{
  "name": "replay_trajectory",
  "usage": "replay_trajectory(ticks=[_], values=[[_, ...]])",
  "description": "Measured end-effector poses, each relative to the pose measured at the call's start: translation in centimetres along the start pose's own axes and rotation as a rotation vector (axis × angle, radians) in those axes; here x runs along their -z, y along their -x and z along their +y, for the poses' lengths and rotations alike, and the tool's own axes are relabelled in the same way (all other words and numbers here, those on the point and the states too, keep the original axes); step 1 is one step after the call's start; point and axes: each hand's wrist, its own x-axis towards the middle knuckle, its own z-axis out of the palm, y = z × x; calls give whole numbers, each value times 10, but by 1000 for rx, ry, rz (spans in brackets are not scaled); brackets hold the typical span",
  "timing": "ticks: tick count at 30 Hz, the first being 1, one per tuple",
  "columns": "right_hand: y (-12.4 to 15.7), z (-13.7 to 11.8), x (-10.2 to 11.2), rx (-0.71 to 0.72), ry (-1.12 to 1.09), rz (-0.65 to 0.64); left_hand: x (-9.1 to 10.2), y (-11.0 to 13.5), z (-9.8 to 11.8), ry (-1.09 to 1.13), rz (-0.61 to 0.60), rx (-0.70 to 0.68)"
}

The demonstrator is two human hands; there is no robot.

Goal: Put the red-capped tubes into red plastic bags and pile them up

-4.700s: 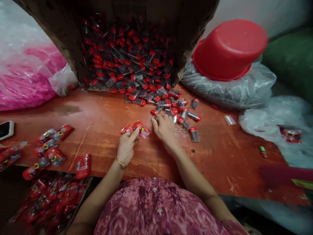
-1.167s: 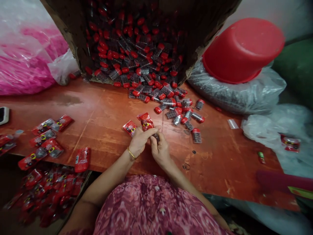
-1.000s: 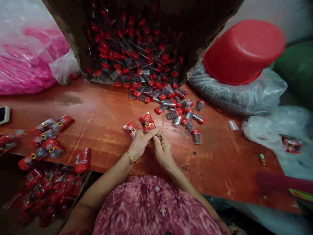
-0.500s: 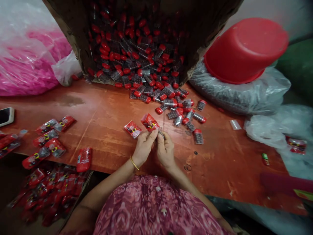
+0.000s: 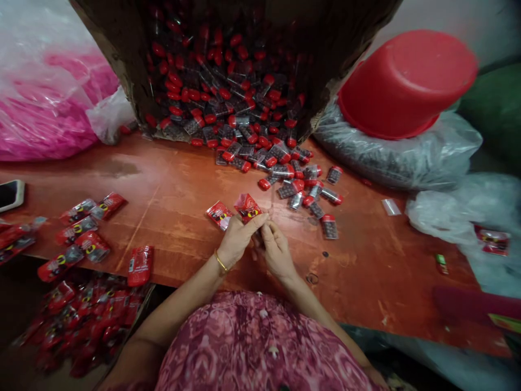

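Observation:
My left hand [image 5: 237, 240] is closed on a printed red sleeve [image 5: 246, 205], whose upper end sticks out beyond the fingers. Against it, fingertip to fingertip, my right hand [image 5: 278, 251] is closed in a pinch. What sits between the right fingers is hidden. A second red packet [image 5: 218, 214] lies flat just beyond the left knuckles. To the right of the hands is a loose group of clear plastic containers with red caps [image 5: 291, 188], filled with small dark pieces.
A cardboard box [image 5: 136, 103] lies on its side at the back, spilling capped containers. Several packets [image 5: 90, 245] lie at left, above a bin of red packets [image 5: 93, 320]. A red bucket [image 5: 407, 81] rests upside down on a plastic bag [image 5: 391, 160]. A phone [image 5: 11, 194] lies far left.
The left thumb has slid right, over the lower end of the red sleeve. My right hand has tilted and dropped slightly, and the sleeve has shifted a little downward.

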Motion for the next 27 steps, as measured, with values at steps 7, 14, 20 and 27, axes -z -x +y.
replay_trajectory(ticks=[7,14,20,27], values=[[-7,7,24,287,369,157,1,-13,-14,-101,-86,-177],[-16,-35,75,824,915,82,5,-20,-29,-576,-270,-339],[-18,-52,68,910,962,100,8,-22,-33,-681,-427,-360],[-17,-7,74,573,593,199,11,-32,-43,-556,-459,-396]])
